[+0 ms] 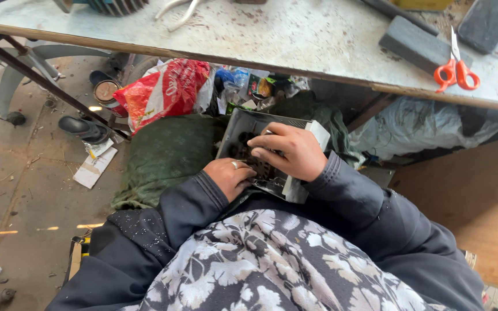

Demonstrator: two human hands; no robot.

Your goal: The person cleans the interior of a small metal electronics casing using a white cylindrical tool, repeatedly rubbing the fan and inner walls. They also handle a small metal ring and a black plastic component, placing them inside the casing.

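A grey metal box-like housing with a ribbed inner wall (243, 124) rests on the person's lap, just below the near edge of the long, paint-flecked workbench top (295, 34). The right hand (289, 151) lies flat over the housing's open middle, fingers spread and pressing on dark rounded parts inside; whether it grips any of them cannot be told, since the palm hides them. The left hand (229, 175), a ring on one finger, is curled closed against the housing's near-left edge, though what it pinches is hidden under the knuckles. The housing's lower part is covered by both hands and dark sleeves.

Under the bench, left of the housing, a dull green cloth bundle (165, 155) lies on the floor, and beyond it a crumpled red plastic bag (165, 89). On the bench, far right of the housing, orange-handled scissors (456, 72) lie beside a dark grey rectangular block (416, 43). A bluish object at the bench's far edge is cut off by the frame.
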